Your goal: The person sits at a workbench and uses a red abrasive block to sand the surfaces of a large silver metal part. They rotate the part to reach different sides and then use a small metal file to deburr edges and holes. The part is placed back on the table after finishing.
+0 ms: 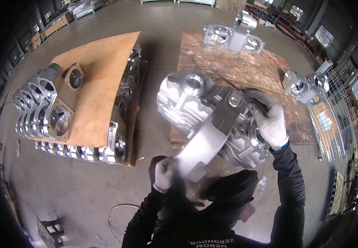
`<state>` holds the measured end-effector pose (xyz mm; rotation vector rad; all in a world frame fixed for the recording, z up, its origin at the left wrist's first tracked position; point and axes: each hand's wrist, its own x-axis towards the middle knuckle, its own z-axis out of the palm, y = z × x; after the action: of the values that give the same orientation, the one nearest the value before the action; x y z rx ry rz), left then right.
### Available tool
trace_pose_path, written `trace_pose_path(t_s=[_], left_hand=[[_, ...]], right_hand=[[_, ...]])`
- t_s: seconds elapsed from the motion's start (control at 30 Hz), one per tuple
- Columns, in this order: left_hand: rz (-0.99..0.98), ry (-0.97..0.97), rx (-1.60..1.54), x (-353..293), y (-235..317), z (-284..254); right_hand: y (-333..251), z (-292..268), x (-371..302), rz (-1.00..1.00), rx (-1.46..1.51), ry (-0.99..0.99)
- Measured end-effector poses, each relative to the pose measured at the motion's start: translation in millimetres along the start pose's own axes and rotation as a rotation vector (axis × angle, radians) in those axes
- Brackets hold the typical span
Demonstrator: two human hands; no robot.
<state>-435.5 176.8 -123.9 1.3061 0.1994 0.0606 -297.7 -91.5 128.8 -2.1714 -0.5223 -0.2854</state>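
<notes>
Ribbed silver metal housing (pixel 203 144) is gripped by left hand (pixel 163 173), far end at curled right hand (pixel 268 118); right's pinch can't be told. Brown wooden board (pixel 265 70), beyond right, is partly blocked; silver castings (pixel 68 99) are stacked beyond left.

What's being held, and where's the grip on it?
A large silver metal casting. The left hand grips its lower-left end; the right hand is at its upper-right end, though its exact finger hold there can't be told.
</notes>
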Motion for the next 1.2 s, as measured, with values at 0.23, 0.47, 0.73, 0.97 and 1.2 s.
trace_pose_path(t_s=[0.23, 0.47, 0.73, 0.97, 1.2], left_hand=[[0.163, 0.050, -0.259, -26, -46, 13], [0.146, 0.169, -0.014, -37, -35, 29], [0.241, 0.141, 0.136, -32, -24, 30], [0.222, 0.079, 0.057, -35, -42, 34], [0.325, 0.160, 0.045, -27, -8, 33]], right_hand=[[-24, 39, 116, 0.245, 0.138, -0.219], [-56, 73, 189, 0.256, -0.207, -0.542], [-62, 119, 184, 0.324, -0.382, -0.557], [3, 134, 155, -0.476, -0.638, -0.392], [-85, 134, 119, -0.251, -0.517, -0.519]])
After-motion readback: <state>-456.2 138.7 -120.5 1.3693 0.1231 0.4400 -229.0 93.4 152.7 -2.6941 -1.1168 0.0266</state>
